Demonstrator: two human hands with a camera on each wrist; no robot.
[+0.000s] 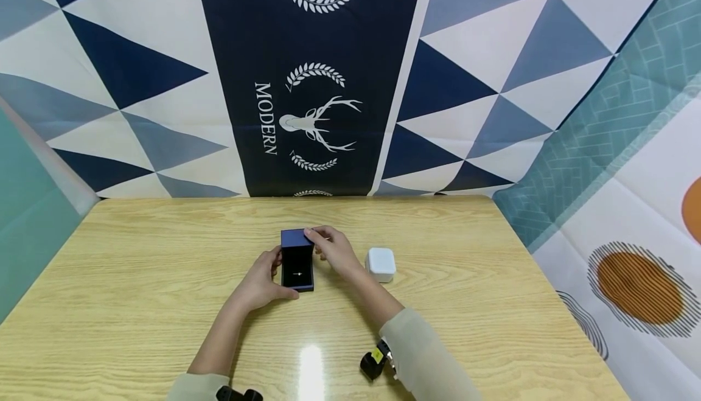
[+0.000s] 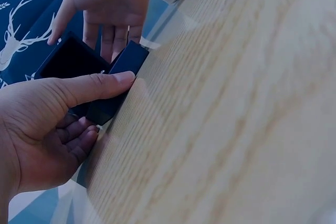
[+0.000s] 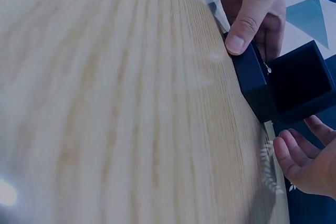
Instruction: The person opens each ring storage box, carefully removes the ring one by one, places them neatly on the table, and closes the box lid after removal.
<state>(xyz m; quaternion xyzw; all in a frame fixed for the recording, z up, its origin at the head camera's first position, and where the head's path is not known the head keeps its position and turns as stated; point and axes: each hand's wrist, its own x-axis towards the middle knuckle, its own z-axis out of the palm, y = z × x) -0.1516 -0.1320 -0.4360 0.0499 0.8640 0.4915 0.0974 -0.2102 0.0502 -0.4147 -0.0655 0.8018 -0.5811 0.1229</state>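
A ring box (image 1: 297, 260), dark blue outside and black inside, stands with its lid raised on the table. A small ring (image 1: 297, 274) with a bright stone sits in its base. My left hand (image 1: 263, 279) grips the base, thumb along the front edge and fingers curled at the left side. At the lid's upper right is my right hand (image 1: 335, 250). One of its digits touches the lid's top, while the other fingers extend loosely beside the box, as the left wrist view (image 2: 113, 3) shows on that hand.
A small white rounded box (image 1: 380, 265) stands on the wooden table (image 1: 164, 255) to the right of my right hand. Patterned cloth (image 1: 317, 84) hangs behind the table's far edge. Dark wrist cameras (image 1: 373, 364) sit near both sleeves.
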